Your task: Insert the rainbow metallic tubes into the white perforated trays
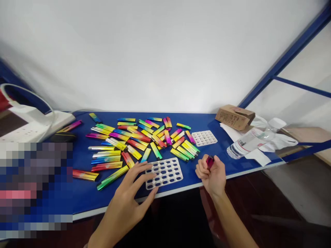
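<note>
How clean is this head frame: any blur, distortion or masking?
Head view: even, soft light; wide-angle stretch skews the blue table; the left margin is smeared; a pixelated block masks the lower left; the left hand on the white tray and the right hand gripping a magenta piece read sharp.

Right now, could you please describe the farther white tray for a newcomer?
On the blue table, look right of the heap of shiny multicoloured sticks. The small white perforated plastic tray lies there; unlike the nearer tray under the left hand, no hand touches it.
</note>
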Available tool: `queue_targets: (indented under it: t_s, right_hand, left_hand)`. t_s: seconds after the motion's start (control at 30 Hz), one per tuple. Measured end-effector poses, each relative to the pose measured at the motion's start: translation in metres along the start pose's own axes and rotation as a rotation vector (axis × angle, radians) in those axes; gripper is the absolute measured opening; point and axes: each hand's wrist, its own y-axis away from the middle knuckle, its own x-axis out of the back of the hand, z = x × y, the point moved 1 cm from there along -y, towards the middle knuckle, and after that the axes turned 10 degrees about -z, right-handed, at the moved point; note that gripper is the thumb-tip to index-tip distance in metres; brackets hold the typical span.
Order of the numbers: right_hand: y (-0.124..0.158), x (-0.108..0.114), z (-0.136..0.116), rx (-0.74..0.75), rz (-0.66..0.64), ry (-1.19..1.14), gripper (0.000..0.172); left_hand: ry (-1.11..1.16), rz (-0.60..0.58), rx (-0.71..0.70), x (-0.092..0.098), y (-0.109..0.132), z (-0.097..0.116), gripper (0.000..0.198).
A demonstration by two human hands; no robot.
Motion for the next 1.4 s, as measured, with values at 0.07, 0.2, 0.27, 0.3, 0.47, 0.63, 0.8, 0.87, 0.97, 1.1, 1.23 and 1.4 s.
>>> queue_targets:
  t_s: [0.07, 0.2, 0.27, 0.3, 0.47, 0.63, 0.8, 0.87, 0.97, 1.1, 1.23, 1.4]
  right_hand:
    - [0.000, -0.001, -0.001, 0.005, -0.006, 0.018, 0.047]
    - [0.000, -0.002, 0.002, 0.028, 0.006, 0.064, 0.046]
    - [0.002, -0.005, 0.003, 0.038, 0.026, 0.155, 0.043]
    - [0.003, -0.008, 0.003, 0.042, 0.031, 0.220, 0.038]
    - [0.008, -0.034, -0.008, 0.145, -0.074, 0.639, 0.012]
    - [-0.008, -0.066, -0.017, 0.314, -0.259, 0.984, 0.010]
    - [-0.035, -0.091, 0.007, 0.271, -0.413, 0.948, 0.017]
    - [-0.043, -0.094, 0.021, 0.261, -0.427, 0.946, 0.019]
    - [-0.049, -0.094, 0.035, 0.234, -0.423, 0.950, 0.020]
    - [-0.051, -0.092, 0.034, 0.315, -0.410, 1.060, 0.016]
    - [-0.051, -0.090, 0.027, 0.365, -0.454, 1.197, 0.018]
    - [-0.052, -0.087, 0.022, 0.293, -0.453, 1.274, 0.024]
  left_hand:
    - [0.010, 0.020, 0.004, 0.000, 0.000, 0.001, 0.032]
    - [0.029, 0.018, 0.046, 0.003, -0.001, 0.004, 0.036]
    - [0.077, 0.031, 0.089, 0.006, -0.001, 0.004, 0.038]
    - [0.104, 0.046, 0.117, 0.007, 0.000, 0.003, 0.038]
    - [0.281, 0.197, 0.242, 0.008, 0.006, -0.005, 0.026]
    - [0.349, 0.228, 0.275, 0.004, 0.009, -0.011, 0.025]
    - [0.337, 0.230, 0.259, 0.006, 0.006, -0.007, 0.024]
    - [0.321, 0.236, 0.253, 0.007, 0.006, -0.006, 0.023]
    - [0.306, 0.243, 0.262, 0.008, 0.006, -0.005, 0.020]
    - [0.296, 0.250, 0.240, 0.010, 0.006, -0.002, 0.018]
    - [0.287, 0.242, 0.210, 0.011, 0.005, 0.000, 0.016]
    - [0.278, 0.224, 0.202, 0.010, 0.004, 0.000, 0.015]
